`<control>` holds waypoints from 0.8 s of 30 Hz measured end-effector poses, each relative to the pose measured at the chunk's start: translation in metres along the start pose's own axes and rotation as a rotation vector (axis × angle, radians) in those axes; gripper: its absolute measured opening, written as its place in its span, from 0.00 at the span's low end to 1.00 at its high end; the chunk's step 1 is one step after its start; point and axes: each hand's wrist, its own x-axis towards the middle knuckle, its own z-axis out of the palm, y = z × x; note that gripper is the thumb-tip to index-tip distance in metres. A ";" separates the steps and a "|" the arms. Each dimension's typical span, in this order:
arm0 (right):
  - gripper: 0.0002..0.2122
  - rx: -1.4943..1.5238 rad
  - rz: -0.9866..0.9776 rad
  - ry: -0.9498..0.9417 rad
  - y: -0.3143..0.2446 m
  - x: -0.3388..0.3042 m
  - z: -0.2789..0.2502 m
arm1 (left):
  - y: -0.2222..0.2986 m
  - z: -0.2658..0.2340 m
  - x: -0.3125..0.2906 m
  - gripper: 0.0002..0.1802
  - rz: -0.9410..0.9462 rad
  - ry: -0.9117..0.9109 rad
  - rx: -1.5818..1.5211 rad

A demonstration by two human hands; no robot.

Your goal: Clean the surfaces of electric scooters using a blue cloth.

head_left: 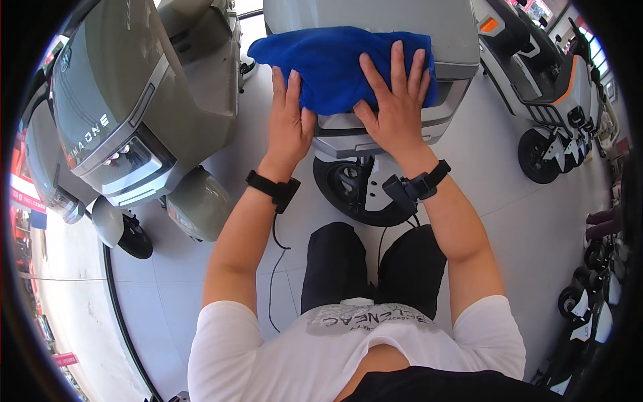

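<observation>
A bunched blue cloth [328,63] lies across the front of a grey electric scooter [429,19], over its light panel. My right hand [398,107] presses flat on the cloth's right part, fingers spread and thumb out to the side. At the cloth's lower left edge is my left hand [289,124], its fingers stretched out and their tips against the fabric. Part of the scooter's light is hidden under the cloth. Below, the scooter's black front wheel [335,175] shows between my forearms. Both wrists wear black strapped devices.
Close on the left stands another grey-green scooter [107,87], with a further one [47,161] beyond it. A white and orange scooter [542,87] is at the right, and several more vehicles [589,308] line the lower right. Thin cables [273,288] hang near my legs above the tiled floor [479,221].
</observation>
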 end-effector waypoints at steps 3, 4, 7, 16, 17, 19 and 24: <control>0.31 0.019 0.027 0.021 -0.001 -0.010 0.003 | 0.003 0.009 -0.018 0.34 -0.109 0.009 -0.097; 0.31 -0.001 -0.006 -0.044 0.000 -0.020 0.004 | 0.001 0.012 -0.030 0.36 -0.152 -0.001 -0.134; 0.29 -0.013 -0.068 -0.235 -0.010 -0.062 0.009 | -0.011 0.022 -0.084 0.37 -0.327 -0.037 -0.197; 0.25 -0.055 -0.224 -0.236 -0.016 -0.022 -0.003 | -0.034 0.007 -0.041 0.40 -0.140 -0.057 -0.334; 0.25 -0.053 -0.227 -0.237 -0.020 -0.005 -0.005 | -0.040 0.004 -0.026 0.40 -0.142 -0.054 -0.332; 0.25 -0.090 -0.247 -0.145 -0.029 0.027 -0.007 | -0.054 0.005 0.003 0.37 -0.183 0.014 -0.389; 0.25 -0.130 -0.212 -0.061 -0.044 0.052 0.002 | -0.056 0.009 0.035 0.36 -0.487 0.023 -0.659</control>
